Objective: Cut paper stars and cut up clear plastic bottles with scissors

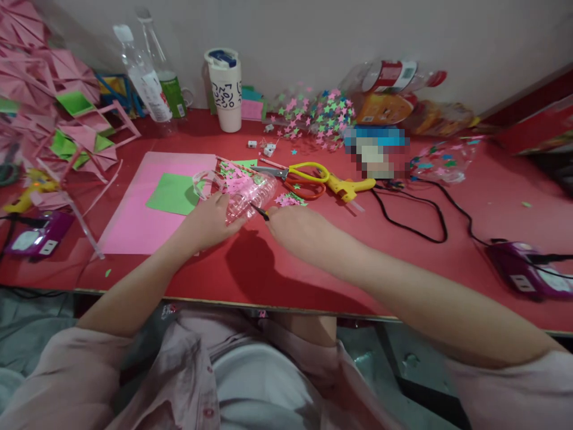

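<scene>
A clear plastic bottle (pixel 244 191) decorated with pink and green paper stars lies on its side on the red table (pixel 313 263). My left hand (pixel 208 224) grips its near side, fingers wrapped on it. My right hand (pixel 295 224) is closed around a thin dark tool (pixel 259 211) whose tip touches the bottle. Most of the tool is hidden in my fist.
A pink sheet (pixel 143 221) with a green square (pixel 172 194) lies left. Yellow and orange scissors (pixel 304 179) and a yellow glue gun (pixel 349 188) with a black cord sit behind. Bottles, a white tumbler (pixel 226 89) and paper stars (pixel 313 116) line the wall. Purple power strips sit at both edges.
</scene>
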### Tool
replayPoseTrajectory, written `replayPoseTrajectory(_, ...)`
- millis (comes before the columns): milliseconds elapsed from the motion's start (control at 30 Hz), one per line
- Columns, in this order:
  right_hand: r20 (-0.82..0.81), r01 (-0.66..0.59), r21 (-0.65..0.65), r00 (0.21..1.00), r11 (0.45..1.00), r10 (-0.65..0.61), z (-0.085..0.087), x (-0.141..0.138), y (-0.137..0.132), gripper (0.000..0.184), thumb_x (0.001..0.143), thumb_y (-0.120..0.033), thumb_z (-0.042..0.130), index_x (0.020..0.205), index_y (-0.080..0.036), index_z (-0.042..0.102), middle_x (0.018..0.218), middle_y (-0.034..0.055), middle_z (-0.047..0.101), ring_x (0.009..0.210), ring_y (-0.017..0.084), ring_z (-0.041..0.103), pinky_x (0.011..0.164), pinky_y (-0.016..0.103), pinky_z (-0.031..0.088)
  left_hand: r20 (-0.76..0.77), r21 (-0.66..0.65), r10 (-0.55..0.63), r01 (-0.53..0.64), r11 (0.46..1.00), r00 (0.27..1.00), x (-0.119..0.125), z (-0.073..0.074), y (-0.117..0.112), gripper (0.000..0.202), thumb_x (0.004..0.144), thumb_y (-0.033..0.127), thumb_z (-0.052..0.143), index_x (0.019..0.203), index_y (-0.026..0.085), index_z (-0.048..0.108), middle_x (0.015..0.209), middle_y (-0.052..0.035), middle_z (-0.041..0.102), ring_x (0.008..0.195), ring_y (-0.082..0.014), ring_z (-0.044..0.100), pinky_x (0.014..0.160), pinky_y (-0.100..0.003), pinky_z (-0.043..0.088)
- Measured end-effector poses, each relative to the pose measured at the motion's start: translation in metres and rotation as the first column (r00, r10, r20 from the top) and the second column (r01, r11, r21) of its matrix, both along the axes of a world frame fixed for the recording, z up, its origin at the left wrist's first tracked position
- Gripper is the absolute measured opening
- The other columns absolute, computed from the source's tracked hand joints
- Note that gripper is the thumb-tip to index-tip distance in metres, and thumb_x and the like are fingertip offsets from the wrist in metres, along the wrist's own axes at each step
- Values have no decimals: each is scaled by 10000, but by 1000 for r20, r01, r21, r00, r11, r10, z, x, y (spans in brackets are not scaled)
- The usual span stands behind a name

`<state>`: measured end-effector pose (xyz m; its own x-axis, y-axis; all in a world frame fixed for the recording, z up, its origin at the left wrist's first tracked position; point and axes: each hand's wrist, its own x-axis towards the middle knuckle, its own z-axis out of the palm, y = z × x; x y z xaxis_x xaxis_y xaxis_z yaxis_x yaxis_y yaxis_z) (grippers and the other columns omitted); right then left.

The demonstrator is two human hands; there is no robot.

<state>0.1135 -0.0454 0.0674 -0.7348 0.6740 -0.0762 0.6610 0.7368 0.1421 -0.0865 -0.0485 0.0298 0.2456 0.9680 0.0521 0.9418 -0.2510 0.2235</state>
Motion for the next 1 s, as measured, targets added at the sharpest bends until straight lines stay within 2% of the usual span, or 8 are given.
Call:
replayPoseTrajectory(200, 44, 46, -112, 998, 993, -41, 11, -7, 17, 241, 869, -109, 418, 854, -91, 658, 677, 121, 641, 633, 192, 572, 552, 293, 303, 13, 76, -38, 37, 996, 999, 2, -6, -3, 481, 859, 458, 452, 1158, 84, 499, 1122, -206, 583, 1088, -338, 558, 923, -468, 459)
replayPoseTrajectory(300, 57, 37, -127, 998, 991, -30, 10, -9, 19, 261, 852, -77, 406, 877, -83, 666, 626, 107, 624, 595, 181, 561, 542, 294, 308, -5, 87, -47, 48, 995, 999, 3, -7, -5, 506, 864, 465, 442, 1192, 81, 474, 1155, -205, 567, 1104, -328, 551, 925, -444, 462)
replayPoseTrajectory(467, 59, -32, -160, 997, 987, 42, 7, -18, 22, 297, 789, -5, 410, 878, -90, 680, 609, 106, 619, 618, 208, 586, 560, 309, 349, -31, 69, -68, 70, 995, 997, 3, -6, -4, 513, 857, 478, 451, 1142, 54, 497, 1113, -216, 569, 1068, -329, 561, 903, -435, 469)
replayPoseTrajectory(633, 62, 57, -258, 997, 965, -42, 2, -18, 29, 255, 754, 5, 466, 832, -106, 682, 616, 102, 620, 621, 202, 594, 567, 301, 373, -23, 99, -63, 65, 993, 998, -1, -9, -1, 499, 856, 472, 458, 1163, 80, 491, 1123, -202, 586, 1087, -318, 561, 921, -430, 465)
replayPoseTrajectory(733, 33, 144, -284, 990, 948, -141, -1, -11, 22, 254, 803, -49, 448, 923, -112, 663, 663, 96, 645, 599, 173, 578, 538, 275, 372, -6, 111, -56, 56, 992, 998, -2, -10, 0, 527, 859, 494, 446, 1199, 93, 474, 1141, -191, 592, 1104, -313, 559, 930, -433, 461)
replayPoseTrajectory(867, 8, 221, -258, 974, 940, -227, -7, -9, 12, 309, 840, -72, 403, 1070, -63, 610, 721, 122, 670, 597, 172, 586, 508, 266, 357, 9, 86, -46, 45, 995, 999, -2, -9, 0, 552, 852, 505, 450, 1200, 78, 476, 1163, -207, 585, 1115, -327, 551, 930, -444, 459)
replayPoseTrajectory(1000, -120, 180, -313, 966, 933, -227, -15, -20, 20, 213, 796, -96, 506, 933, -93, 670, 631, 97, 643, 571, 176, 592, 545, 279, 397, 36, 35, -24, 22, 999, 999, -3, -7, 2, 520, 849, 493, 450, 1134, 63, 511, 1125, -222, 584, 1092, -342, 558, 919, -472, 458)
